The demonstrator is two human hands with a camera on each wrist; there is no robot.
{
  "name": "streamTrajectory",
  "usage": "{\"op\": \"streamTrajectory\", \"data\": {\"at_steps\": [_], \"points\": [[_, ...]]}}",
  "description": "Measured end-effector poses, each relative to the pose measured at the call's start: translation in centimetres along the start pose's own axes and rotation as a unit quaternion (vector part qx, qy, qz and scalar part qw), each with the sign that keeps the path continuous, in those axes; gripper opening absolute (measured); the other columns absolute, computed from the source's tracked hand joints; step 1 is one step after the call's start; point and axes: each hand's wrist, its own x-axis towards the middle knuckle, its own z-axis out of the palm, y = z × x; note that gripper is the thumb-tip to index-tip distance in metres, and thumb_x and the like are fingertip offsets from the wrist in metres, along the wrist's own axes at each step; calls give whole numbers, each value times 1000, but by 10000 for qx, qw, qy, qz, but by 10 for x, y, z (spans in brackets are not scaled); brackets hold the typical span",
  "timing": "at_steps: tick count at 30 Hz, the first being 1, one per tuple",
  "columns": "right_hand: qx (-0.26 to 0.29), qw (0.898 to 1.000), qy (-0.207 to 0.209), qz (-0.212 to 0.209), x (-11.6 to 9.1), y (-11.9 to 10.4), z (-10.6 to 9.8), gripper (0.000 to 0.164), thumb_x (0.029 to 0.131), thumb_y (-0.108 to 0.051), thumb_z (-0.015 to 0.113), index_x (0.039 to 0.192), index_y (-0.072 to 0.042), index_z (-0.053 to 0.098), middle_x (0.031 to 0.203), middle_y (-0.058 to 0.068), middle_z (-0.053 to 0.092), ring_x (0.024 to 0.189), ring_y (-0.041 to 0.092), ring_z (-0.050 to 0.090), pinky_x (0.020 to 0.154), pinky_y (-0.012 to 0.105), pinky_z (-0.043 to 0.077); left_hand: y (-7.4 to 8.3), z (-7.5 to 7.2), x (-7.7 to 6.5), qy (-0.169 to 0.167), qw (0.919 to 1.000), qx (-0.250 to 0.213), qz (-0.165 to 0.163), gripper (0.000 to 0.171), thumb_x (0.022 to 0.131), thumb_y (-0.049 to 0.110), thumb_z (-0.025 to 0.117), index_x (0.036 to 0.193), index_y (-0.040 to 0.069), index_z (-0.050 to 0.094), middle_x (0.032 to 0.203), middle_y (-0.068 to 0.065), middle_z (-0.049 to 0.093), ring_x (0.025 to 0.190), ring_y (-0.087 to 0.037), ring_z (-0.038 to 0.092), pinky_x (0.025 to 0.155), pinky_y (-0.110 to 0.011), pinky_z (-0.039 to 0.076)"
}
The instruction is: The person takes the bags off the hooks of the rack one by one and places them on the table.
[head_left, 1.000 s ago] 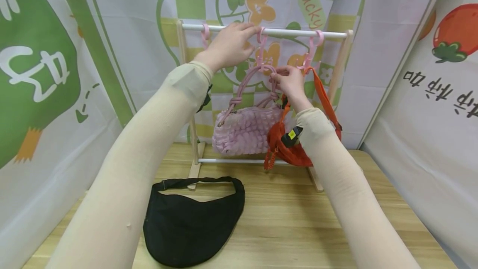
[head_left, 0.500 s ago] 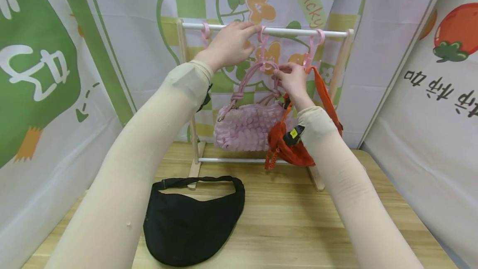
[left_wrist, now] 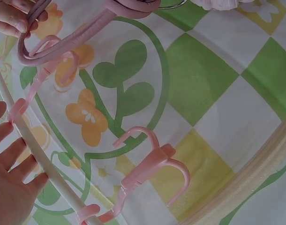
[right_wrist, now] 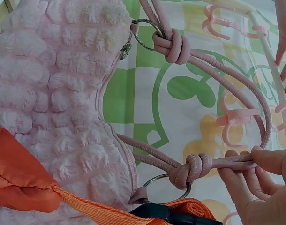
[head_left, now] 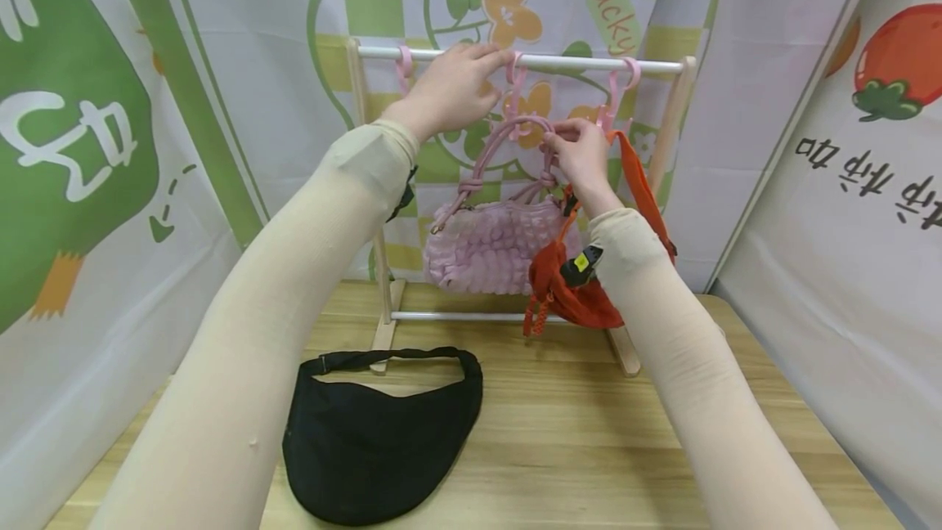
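My right hand [head_left: 581,155] pinches the knotted strap handle [right_wrist: 229,162] of a pink puckered handbag [head_left: 496,248] between thumb and fingers. The bag hangs above the table in front of the rack. Its raised handle overlaps the lower prongs of the middle pink hook [right_wrist: 239,117]; whether it bears on them I cannot tell. My left hand [head_left: 455,88] rests on the white top rod [head_left: 567,62], fingers extended, fingertips beside that hook; they lie spread along the rod in the left wrist view. An orange bag [head_left: 577,293] hangs from the right pink hook [head_left: 618,92], partly behind my right wrist.
A black shoulder bag [head_left: 383,440] lies on the wooden table [head_left: 589,448] at front left. Another pink hook [left_wrist: 150,164] hangs left on the rod. The rack's wooden posts [head_left: 671,117] stand at both sides, before a printed curtain [head_left: 257,39].
The right hand has moved slightly up and right, lifting the pink handbag and its handle a little. The left hand stays on the rod. The black bag has not moved.
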Motion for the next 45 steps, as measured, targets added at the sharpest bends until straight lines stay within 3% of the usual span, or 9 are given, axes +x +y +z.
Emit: {"op": "streamTrajectory", "data": {"at_steps": [10,22,31,45], "points": [[-290,9990,153,-291,-2,-1,-4,24,91,-10,62,113,0,65,103,18,70,82,14,69,79,29,57,0,2,-1,93,9999,-91,58,54,97,26,45,149,23,30,154,-5,32,142,-27,28,119,-39,17],[-90,9990,181,-396,-7,-3,-9,24,91,-8,62,113,0,64,106,20,69,81,12,69,82,33,56,-1,3,-1,76,9999,-81,38,54,97,25,44,149,25,29,154,-3,31,142,-25,28,119,-38,17],[-155,9984,118,-529,-15,-7,-9,24,91,-11,62,113,-1,64,106,19,69,84,14,69,78,26,57,-1,1,-1,69,9999,-115,38,55,97,25,44,149,25,28,154,-3,30,142,-25,28,119,-38,17],[-138,9967,89,-790,-24,-9,-10,23,91,-9,62,112,0,64,104,20,69,85,15,69,76,25,57,-1,-2,-1,-53,10000,-52,20,55,97,26,44,150,24,27,155,-5,29,142,-27,27,119,-40,17]]}}
